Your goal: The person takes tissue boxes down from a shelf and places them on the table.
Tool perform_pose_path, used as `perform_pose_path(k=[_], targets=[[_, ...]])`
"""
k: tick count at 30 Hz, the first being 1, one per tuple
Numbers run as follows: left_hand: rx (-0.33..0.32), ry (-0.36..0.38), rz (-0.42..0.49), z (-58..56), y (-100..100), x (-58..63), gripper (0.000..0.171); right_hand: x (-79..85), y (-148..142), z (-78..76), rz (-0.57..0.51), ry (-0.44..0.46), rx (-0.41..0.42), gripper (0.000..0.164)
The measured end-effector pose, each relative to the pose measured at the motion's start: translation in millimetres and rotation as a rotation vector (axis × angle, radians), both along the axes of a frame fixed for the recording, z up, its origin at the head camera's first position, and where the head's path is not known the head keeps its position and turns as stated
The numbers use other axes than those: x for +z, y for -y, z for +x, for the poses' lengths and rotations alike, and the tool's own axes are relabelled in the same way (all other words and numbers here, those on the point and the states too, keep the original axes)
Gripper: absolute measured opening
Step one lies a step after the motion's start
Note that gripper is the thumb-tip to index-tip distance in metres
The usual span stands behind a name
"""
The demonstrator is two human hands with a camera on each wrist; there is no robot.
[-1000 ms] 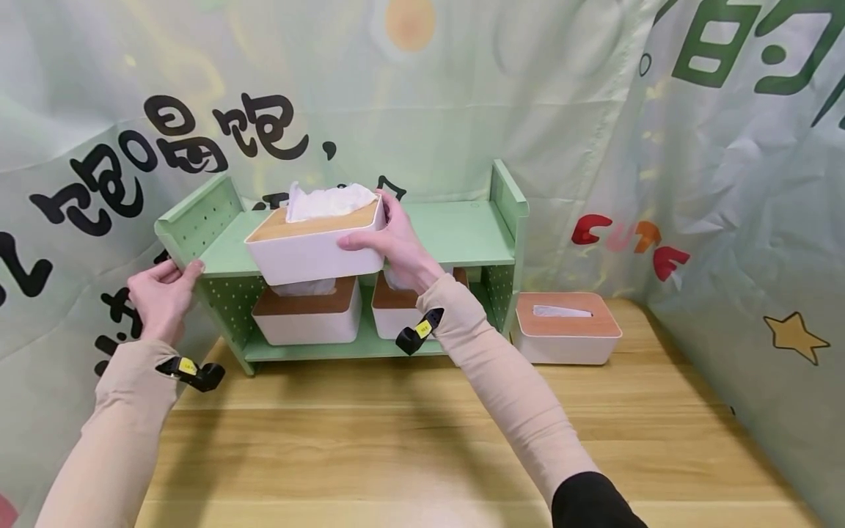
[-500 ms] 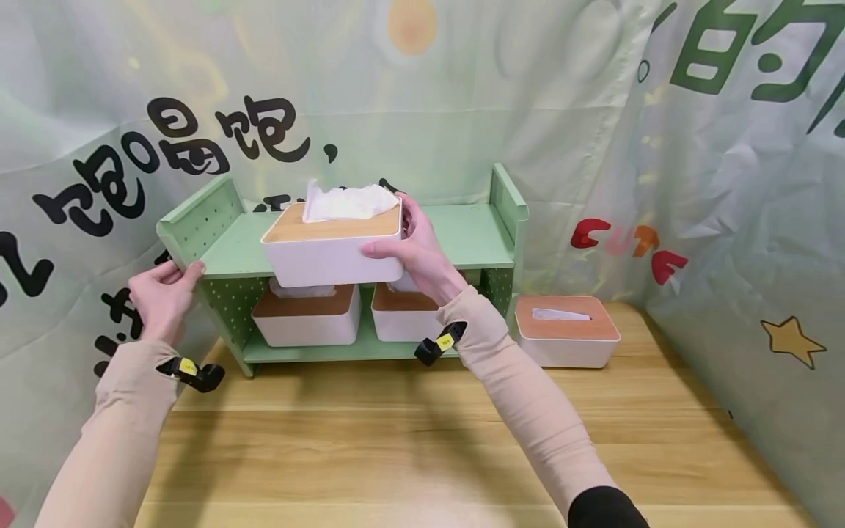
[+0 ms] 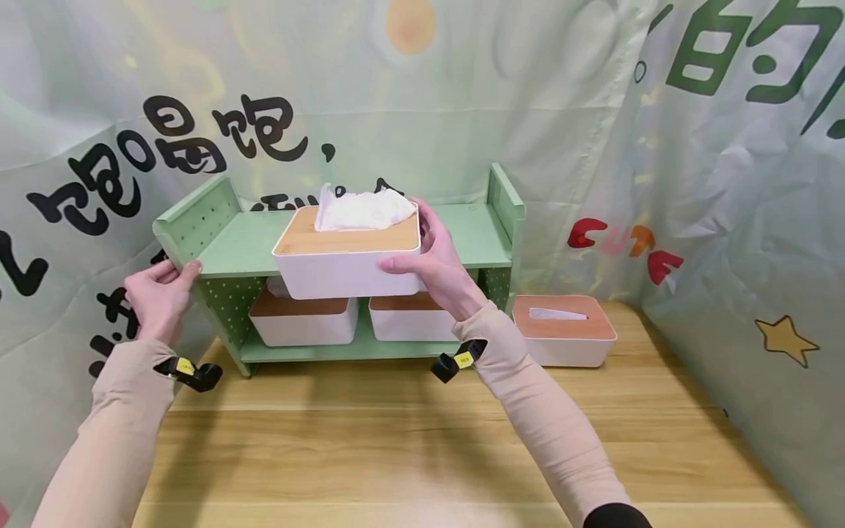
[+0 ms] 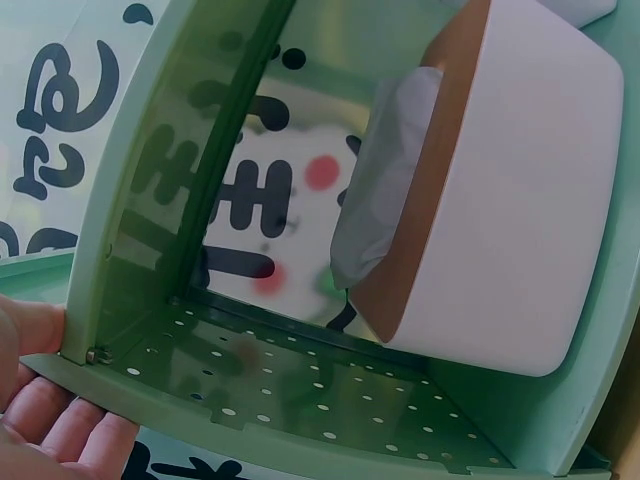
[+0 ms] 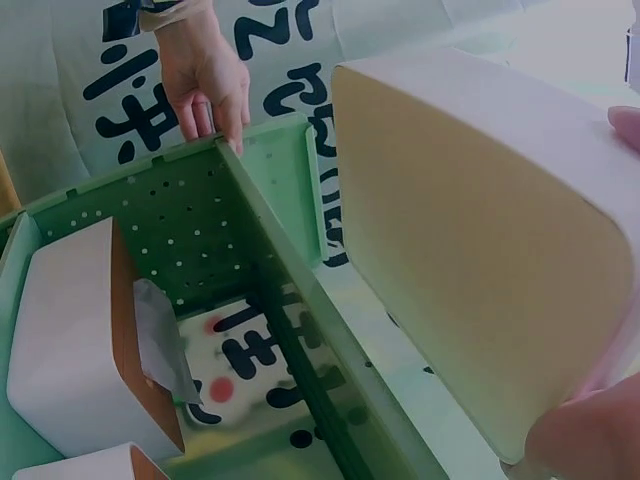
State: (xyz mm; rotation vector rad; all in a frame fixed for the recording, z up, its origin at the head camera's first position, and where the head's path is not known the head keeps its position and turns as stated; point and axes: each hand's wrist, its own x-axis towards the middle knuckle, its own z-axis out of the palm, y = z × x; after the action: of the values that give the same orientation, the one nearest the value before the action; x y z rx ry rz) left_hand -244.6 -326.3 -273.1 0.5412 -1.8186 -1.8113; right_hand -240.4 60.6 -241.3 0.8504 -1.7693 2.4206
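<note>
My right hand [image 3: 447,268] grips a white tissue box [image 3: 339,277] by its right end, thumb on the front wall. The box has a light wooden lid, and a white tissue [image 3: 363,211] sticks up from it. In the head view it overlaps the front edge of a green two-tier shelf [image 3: 254,238]; the right wrist view shows its pale underside beside the top board. My left hand [image 3: 158,297] pinches the shelf's left front corner at the upper board, thumb above and fingers curled below in the left wrist view.
On the lower tier stand two tissue boxes, a left one [image 3: 304,330] and a right one [image 3: 409,326], with brown-looking lids. Another tissue box [image 3: 564,352] stands on the wooden table [image 3: 396,440] right of the shelf. Printed cloth [image 3: 462,88] hangs behind and at both sides.
My right hand has carried the tissue box to the right and slightly down, closer to me. My left hand has stayed on the shelf corner.
</note>
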Motion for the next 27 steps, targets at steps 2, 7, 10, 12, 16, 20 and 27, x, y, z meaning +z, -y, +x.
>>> perform_pose_path(k=[2, 7, 10, 12, 16, 20, 27], targets=[[0.004, -0.004, 0.009, 0.3, 0, 0.2, 0.053, -0.9, -3, 3.9, -0.002, -0.003, 0.004, 0.099], [0.007, -0.011, 0.006, 0.1, 0, 0.1, 0.052, -4.2, -8, 12.0, 0.003, -0.011, -0.001, 0.099], [0.0, -0.013, 0.01, -0.1, 0, 0.1, 0.052, -6.8, -12, 15.6, 0.01, -0.02, -0.004, 0.098], [0.0, -0.011, 0.014, 0.1, 1, 0.3, 0.053, -8.4, -14, 18.3, 0.017, -0.029, 0.0, 0.097], [0.003, -0.008, 0.013, 0.3, 1, 0.3, 0.053, -11.5, -20, 24.8, 0.008, -0.026, 0.024, 0.097], [0.003, -0.008, 0.007, -0.4, 1, -0.1, 0.053, -15.4, -27, 31.0, -0.006, -0.01, 0.031, 0.1], [0.012, -0.002, -0.004, -1.3, 1, -1.5, 0.053, -25.3, -40, 40.7, -0.001, -0.006, 0.009, 0.106]])
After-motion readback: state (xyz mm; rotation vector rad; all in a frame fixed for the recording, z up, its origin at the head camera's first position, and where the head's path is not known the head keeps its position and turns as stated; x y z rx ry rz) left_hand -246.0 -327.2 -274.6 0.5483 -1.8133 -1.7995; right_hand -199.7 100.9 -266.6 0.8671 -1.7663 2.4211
